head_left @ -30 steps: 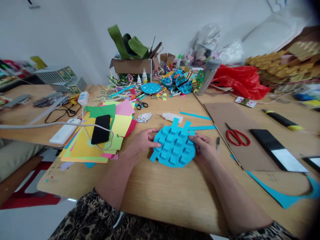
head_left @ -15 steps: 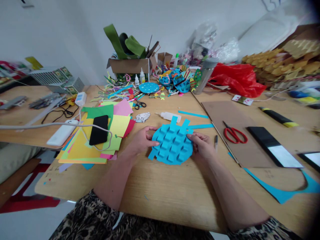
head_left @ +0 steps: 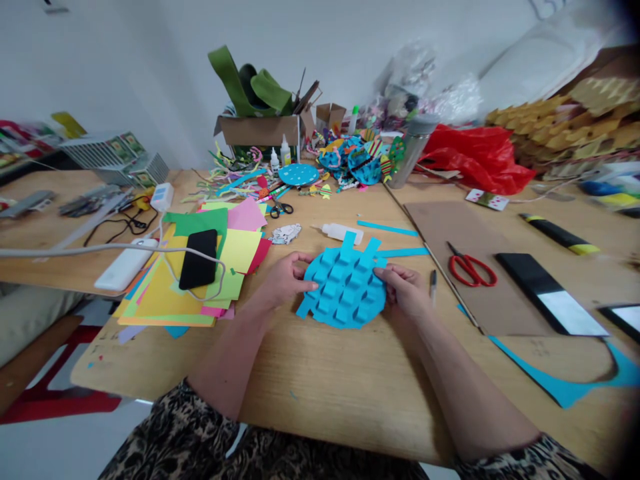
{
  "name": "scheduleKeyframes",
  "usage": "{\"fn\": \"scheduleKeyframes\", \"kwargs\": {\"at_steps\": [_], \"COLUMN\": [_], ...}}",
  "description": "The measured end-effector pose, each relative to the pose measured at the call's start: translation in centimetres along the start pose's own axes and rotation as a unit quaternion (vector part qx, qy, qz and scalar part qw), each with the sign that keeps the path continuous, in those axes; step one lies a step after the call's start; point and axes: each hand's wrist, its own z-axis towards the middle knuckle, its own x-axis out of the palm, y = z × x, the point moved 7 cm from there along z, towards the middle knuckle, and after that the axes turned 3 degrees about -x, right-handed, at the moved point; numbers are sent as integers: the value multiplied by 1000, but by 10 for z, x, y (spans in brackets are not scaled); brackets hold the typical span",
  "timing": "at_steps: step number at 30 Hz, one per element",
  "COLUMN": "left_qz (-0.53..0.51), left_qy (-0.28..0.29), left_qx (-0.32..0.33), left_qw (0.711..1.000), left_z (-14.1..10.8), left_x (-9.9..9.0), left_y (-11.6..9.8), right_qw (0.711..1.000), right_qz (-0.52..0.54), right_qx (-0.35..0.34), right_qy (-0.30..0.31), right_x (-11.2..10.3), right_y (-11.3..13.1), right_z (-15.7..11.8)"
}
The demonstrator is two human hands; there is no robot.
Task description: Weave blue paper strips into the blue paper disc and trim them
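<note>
Between my two hands is a round blue paper piece (head_left: 345, 287) covered in rows of raised paper strips, with loose strip ends sticking out at the top and lower left. My left hand (head_left: 290, 280) grips its left edge between thumb and fingers. On the opposite side, my right hand (head_left: 403, 287) pinches the upper right edge. Just behind the piece lies a white glue bottle (head_left: 335, 231) on its side. Two loose blue paper strips (head_left: 387, 228) rest to the right of the bottle. A pen (head_left: 433, 287) lies beside my right hand.
On the left, a black phone (head_left: 199, 259) and a cable lie over stacked coloured paper (head_left: 155, 300). Red-handled scissors (head_left: 473, 269) rest on brown cardboard (head_left: 515, 313) at right. Small black scissors (head_left: 281, 210), a steel flask (head_left: 413, 153) and a cardboard box (head_left: 260, 130) are farther back.
</note>
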Motion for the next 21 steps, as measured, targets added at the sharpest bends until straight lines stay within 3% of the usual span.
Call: {"fn": "scheduleKeyframes", "kwargs": {"at_steps": [6, 12, 17, 21], "left_qz": [7, -46, -22, 18], "left_qy": [-1, 51, -7, -22], "left_qx": [-1, -14, 20, 22], "left_qw": [1000, 998, 1000, 999], "left_z": [1, -8, -7, -5], "left_x": [-2, 7, -1, -4], "left_y": [0, -12, -17, -16], "right_qw": [1000, 1000, 999, 998], "right_qz": [23, 13, -19, -22], "right_qx": [0, 8, 17, 26], "right_qy": [0, 8, 37, 55], "right_x": [2, -2, -2, 2], "right_y": [-1, -4, -8, -11], "right_z": [-1, 2, 1, -1]}}
